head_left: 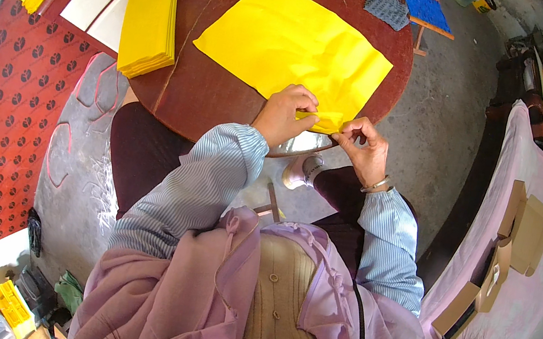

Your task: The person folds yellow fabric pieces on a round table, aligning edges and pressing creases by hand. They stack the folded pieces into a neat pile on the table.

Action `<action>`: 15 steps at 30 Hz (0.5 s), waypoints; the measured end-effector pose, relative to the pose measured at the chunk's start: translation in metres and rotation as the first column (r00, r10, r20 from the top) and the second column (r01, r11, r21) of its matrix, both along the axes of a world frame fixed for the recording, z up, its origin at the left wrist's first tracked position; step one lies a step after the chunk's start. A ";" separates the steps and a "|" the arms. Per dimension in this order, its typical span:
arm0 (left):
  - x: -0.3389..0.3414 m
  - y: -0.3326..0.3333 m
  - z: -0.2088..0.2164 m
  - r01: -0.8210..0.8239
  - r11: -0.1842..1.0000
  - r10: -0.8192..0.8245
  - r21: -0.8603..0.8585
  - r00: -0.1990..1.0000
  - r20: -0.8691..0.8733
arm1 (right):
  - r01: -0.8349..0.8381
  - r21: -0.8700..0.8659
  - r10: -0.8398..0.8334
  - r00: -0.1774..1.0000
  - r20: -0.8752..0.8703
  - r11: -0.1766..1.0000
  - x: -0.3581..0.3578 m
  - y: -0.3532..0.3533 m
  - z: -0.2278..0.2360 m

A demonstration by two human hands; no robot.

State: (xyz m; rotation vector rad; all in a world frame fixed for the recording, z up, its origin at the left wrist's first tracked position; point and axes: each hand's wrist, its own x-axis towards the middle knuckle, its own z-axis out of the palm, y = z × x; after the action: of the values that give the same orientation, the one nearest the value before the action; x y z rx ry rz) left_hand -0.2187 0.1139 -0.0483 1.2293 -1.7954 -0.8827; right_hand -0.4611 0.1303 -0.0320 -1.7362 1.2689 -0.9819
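Left hand [287, 114] pinching a fold of the yellow sheet [297, 43], right hand [364, 152] nipping its edge near those fingers; yellow stack [151, 15] sits left, beyond them.

Wkshp — yellow stacks [152, 15], concrete flr [440, 96]

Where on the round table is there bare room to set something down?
Bare tabletop shows between the yellow stack and the yellow sheet, and beyond the sheet, left of the grey cloth. The near edge is crowded: left hand and right hand hold the sheet's folded edge there.
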 end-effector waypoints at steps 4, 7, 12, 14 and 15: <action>0.001 0.000 -0.001 0.012 1.000 -0.012 -0.020 1.000 -0.008 | -0.046 -0.102 0.039 0.996 -0.078 0.994 -0.003 -0.001 -0.001; 0.001 -0.001 -0.002 0.018 1.000 -0.019 -0.007 1.000 -0.022 | -0.059 -0.171 0.039 0.992 -0.118 0.984 -0.005 -0.002 -0.001; 0.005 -0.003 -0.002 0.054 0.998 -0.053 0.025 0.998 -0.046 | -0.007 -0.051 0.000 0.991 -0.131 0.999 -0.004 -0.001 -0.001; 0.008 -0.003 0.000 0.081 0.997 -0.081 0.003 0.996 -0.028 | 0.000 -0.021 -0.003 0.993 -0.121 1.000 -0.004 -0.002 -0.001; 0.009 -0.002 0.001 0.094 0.996 -0.094 -0.001 0.996 -0.010 | 0.002 -0.018 -0.004 0.993 -0.115 1.000 -0.004 -0.002 -0.001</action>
State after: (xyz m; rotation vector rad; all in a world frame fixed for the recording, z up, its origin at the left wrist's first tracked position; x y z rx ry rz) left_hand -0.2100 0.1115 -0.0475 1.1457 -1.8576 -0.9399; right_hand -0.4650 0.1286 -0.0333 -1.8276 1.3391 -0.9089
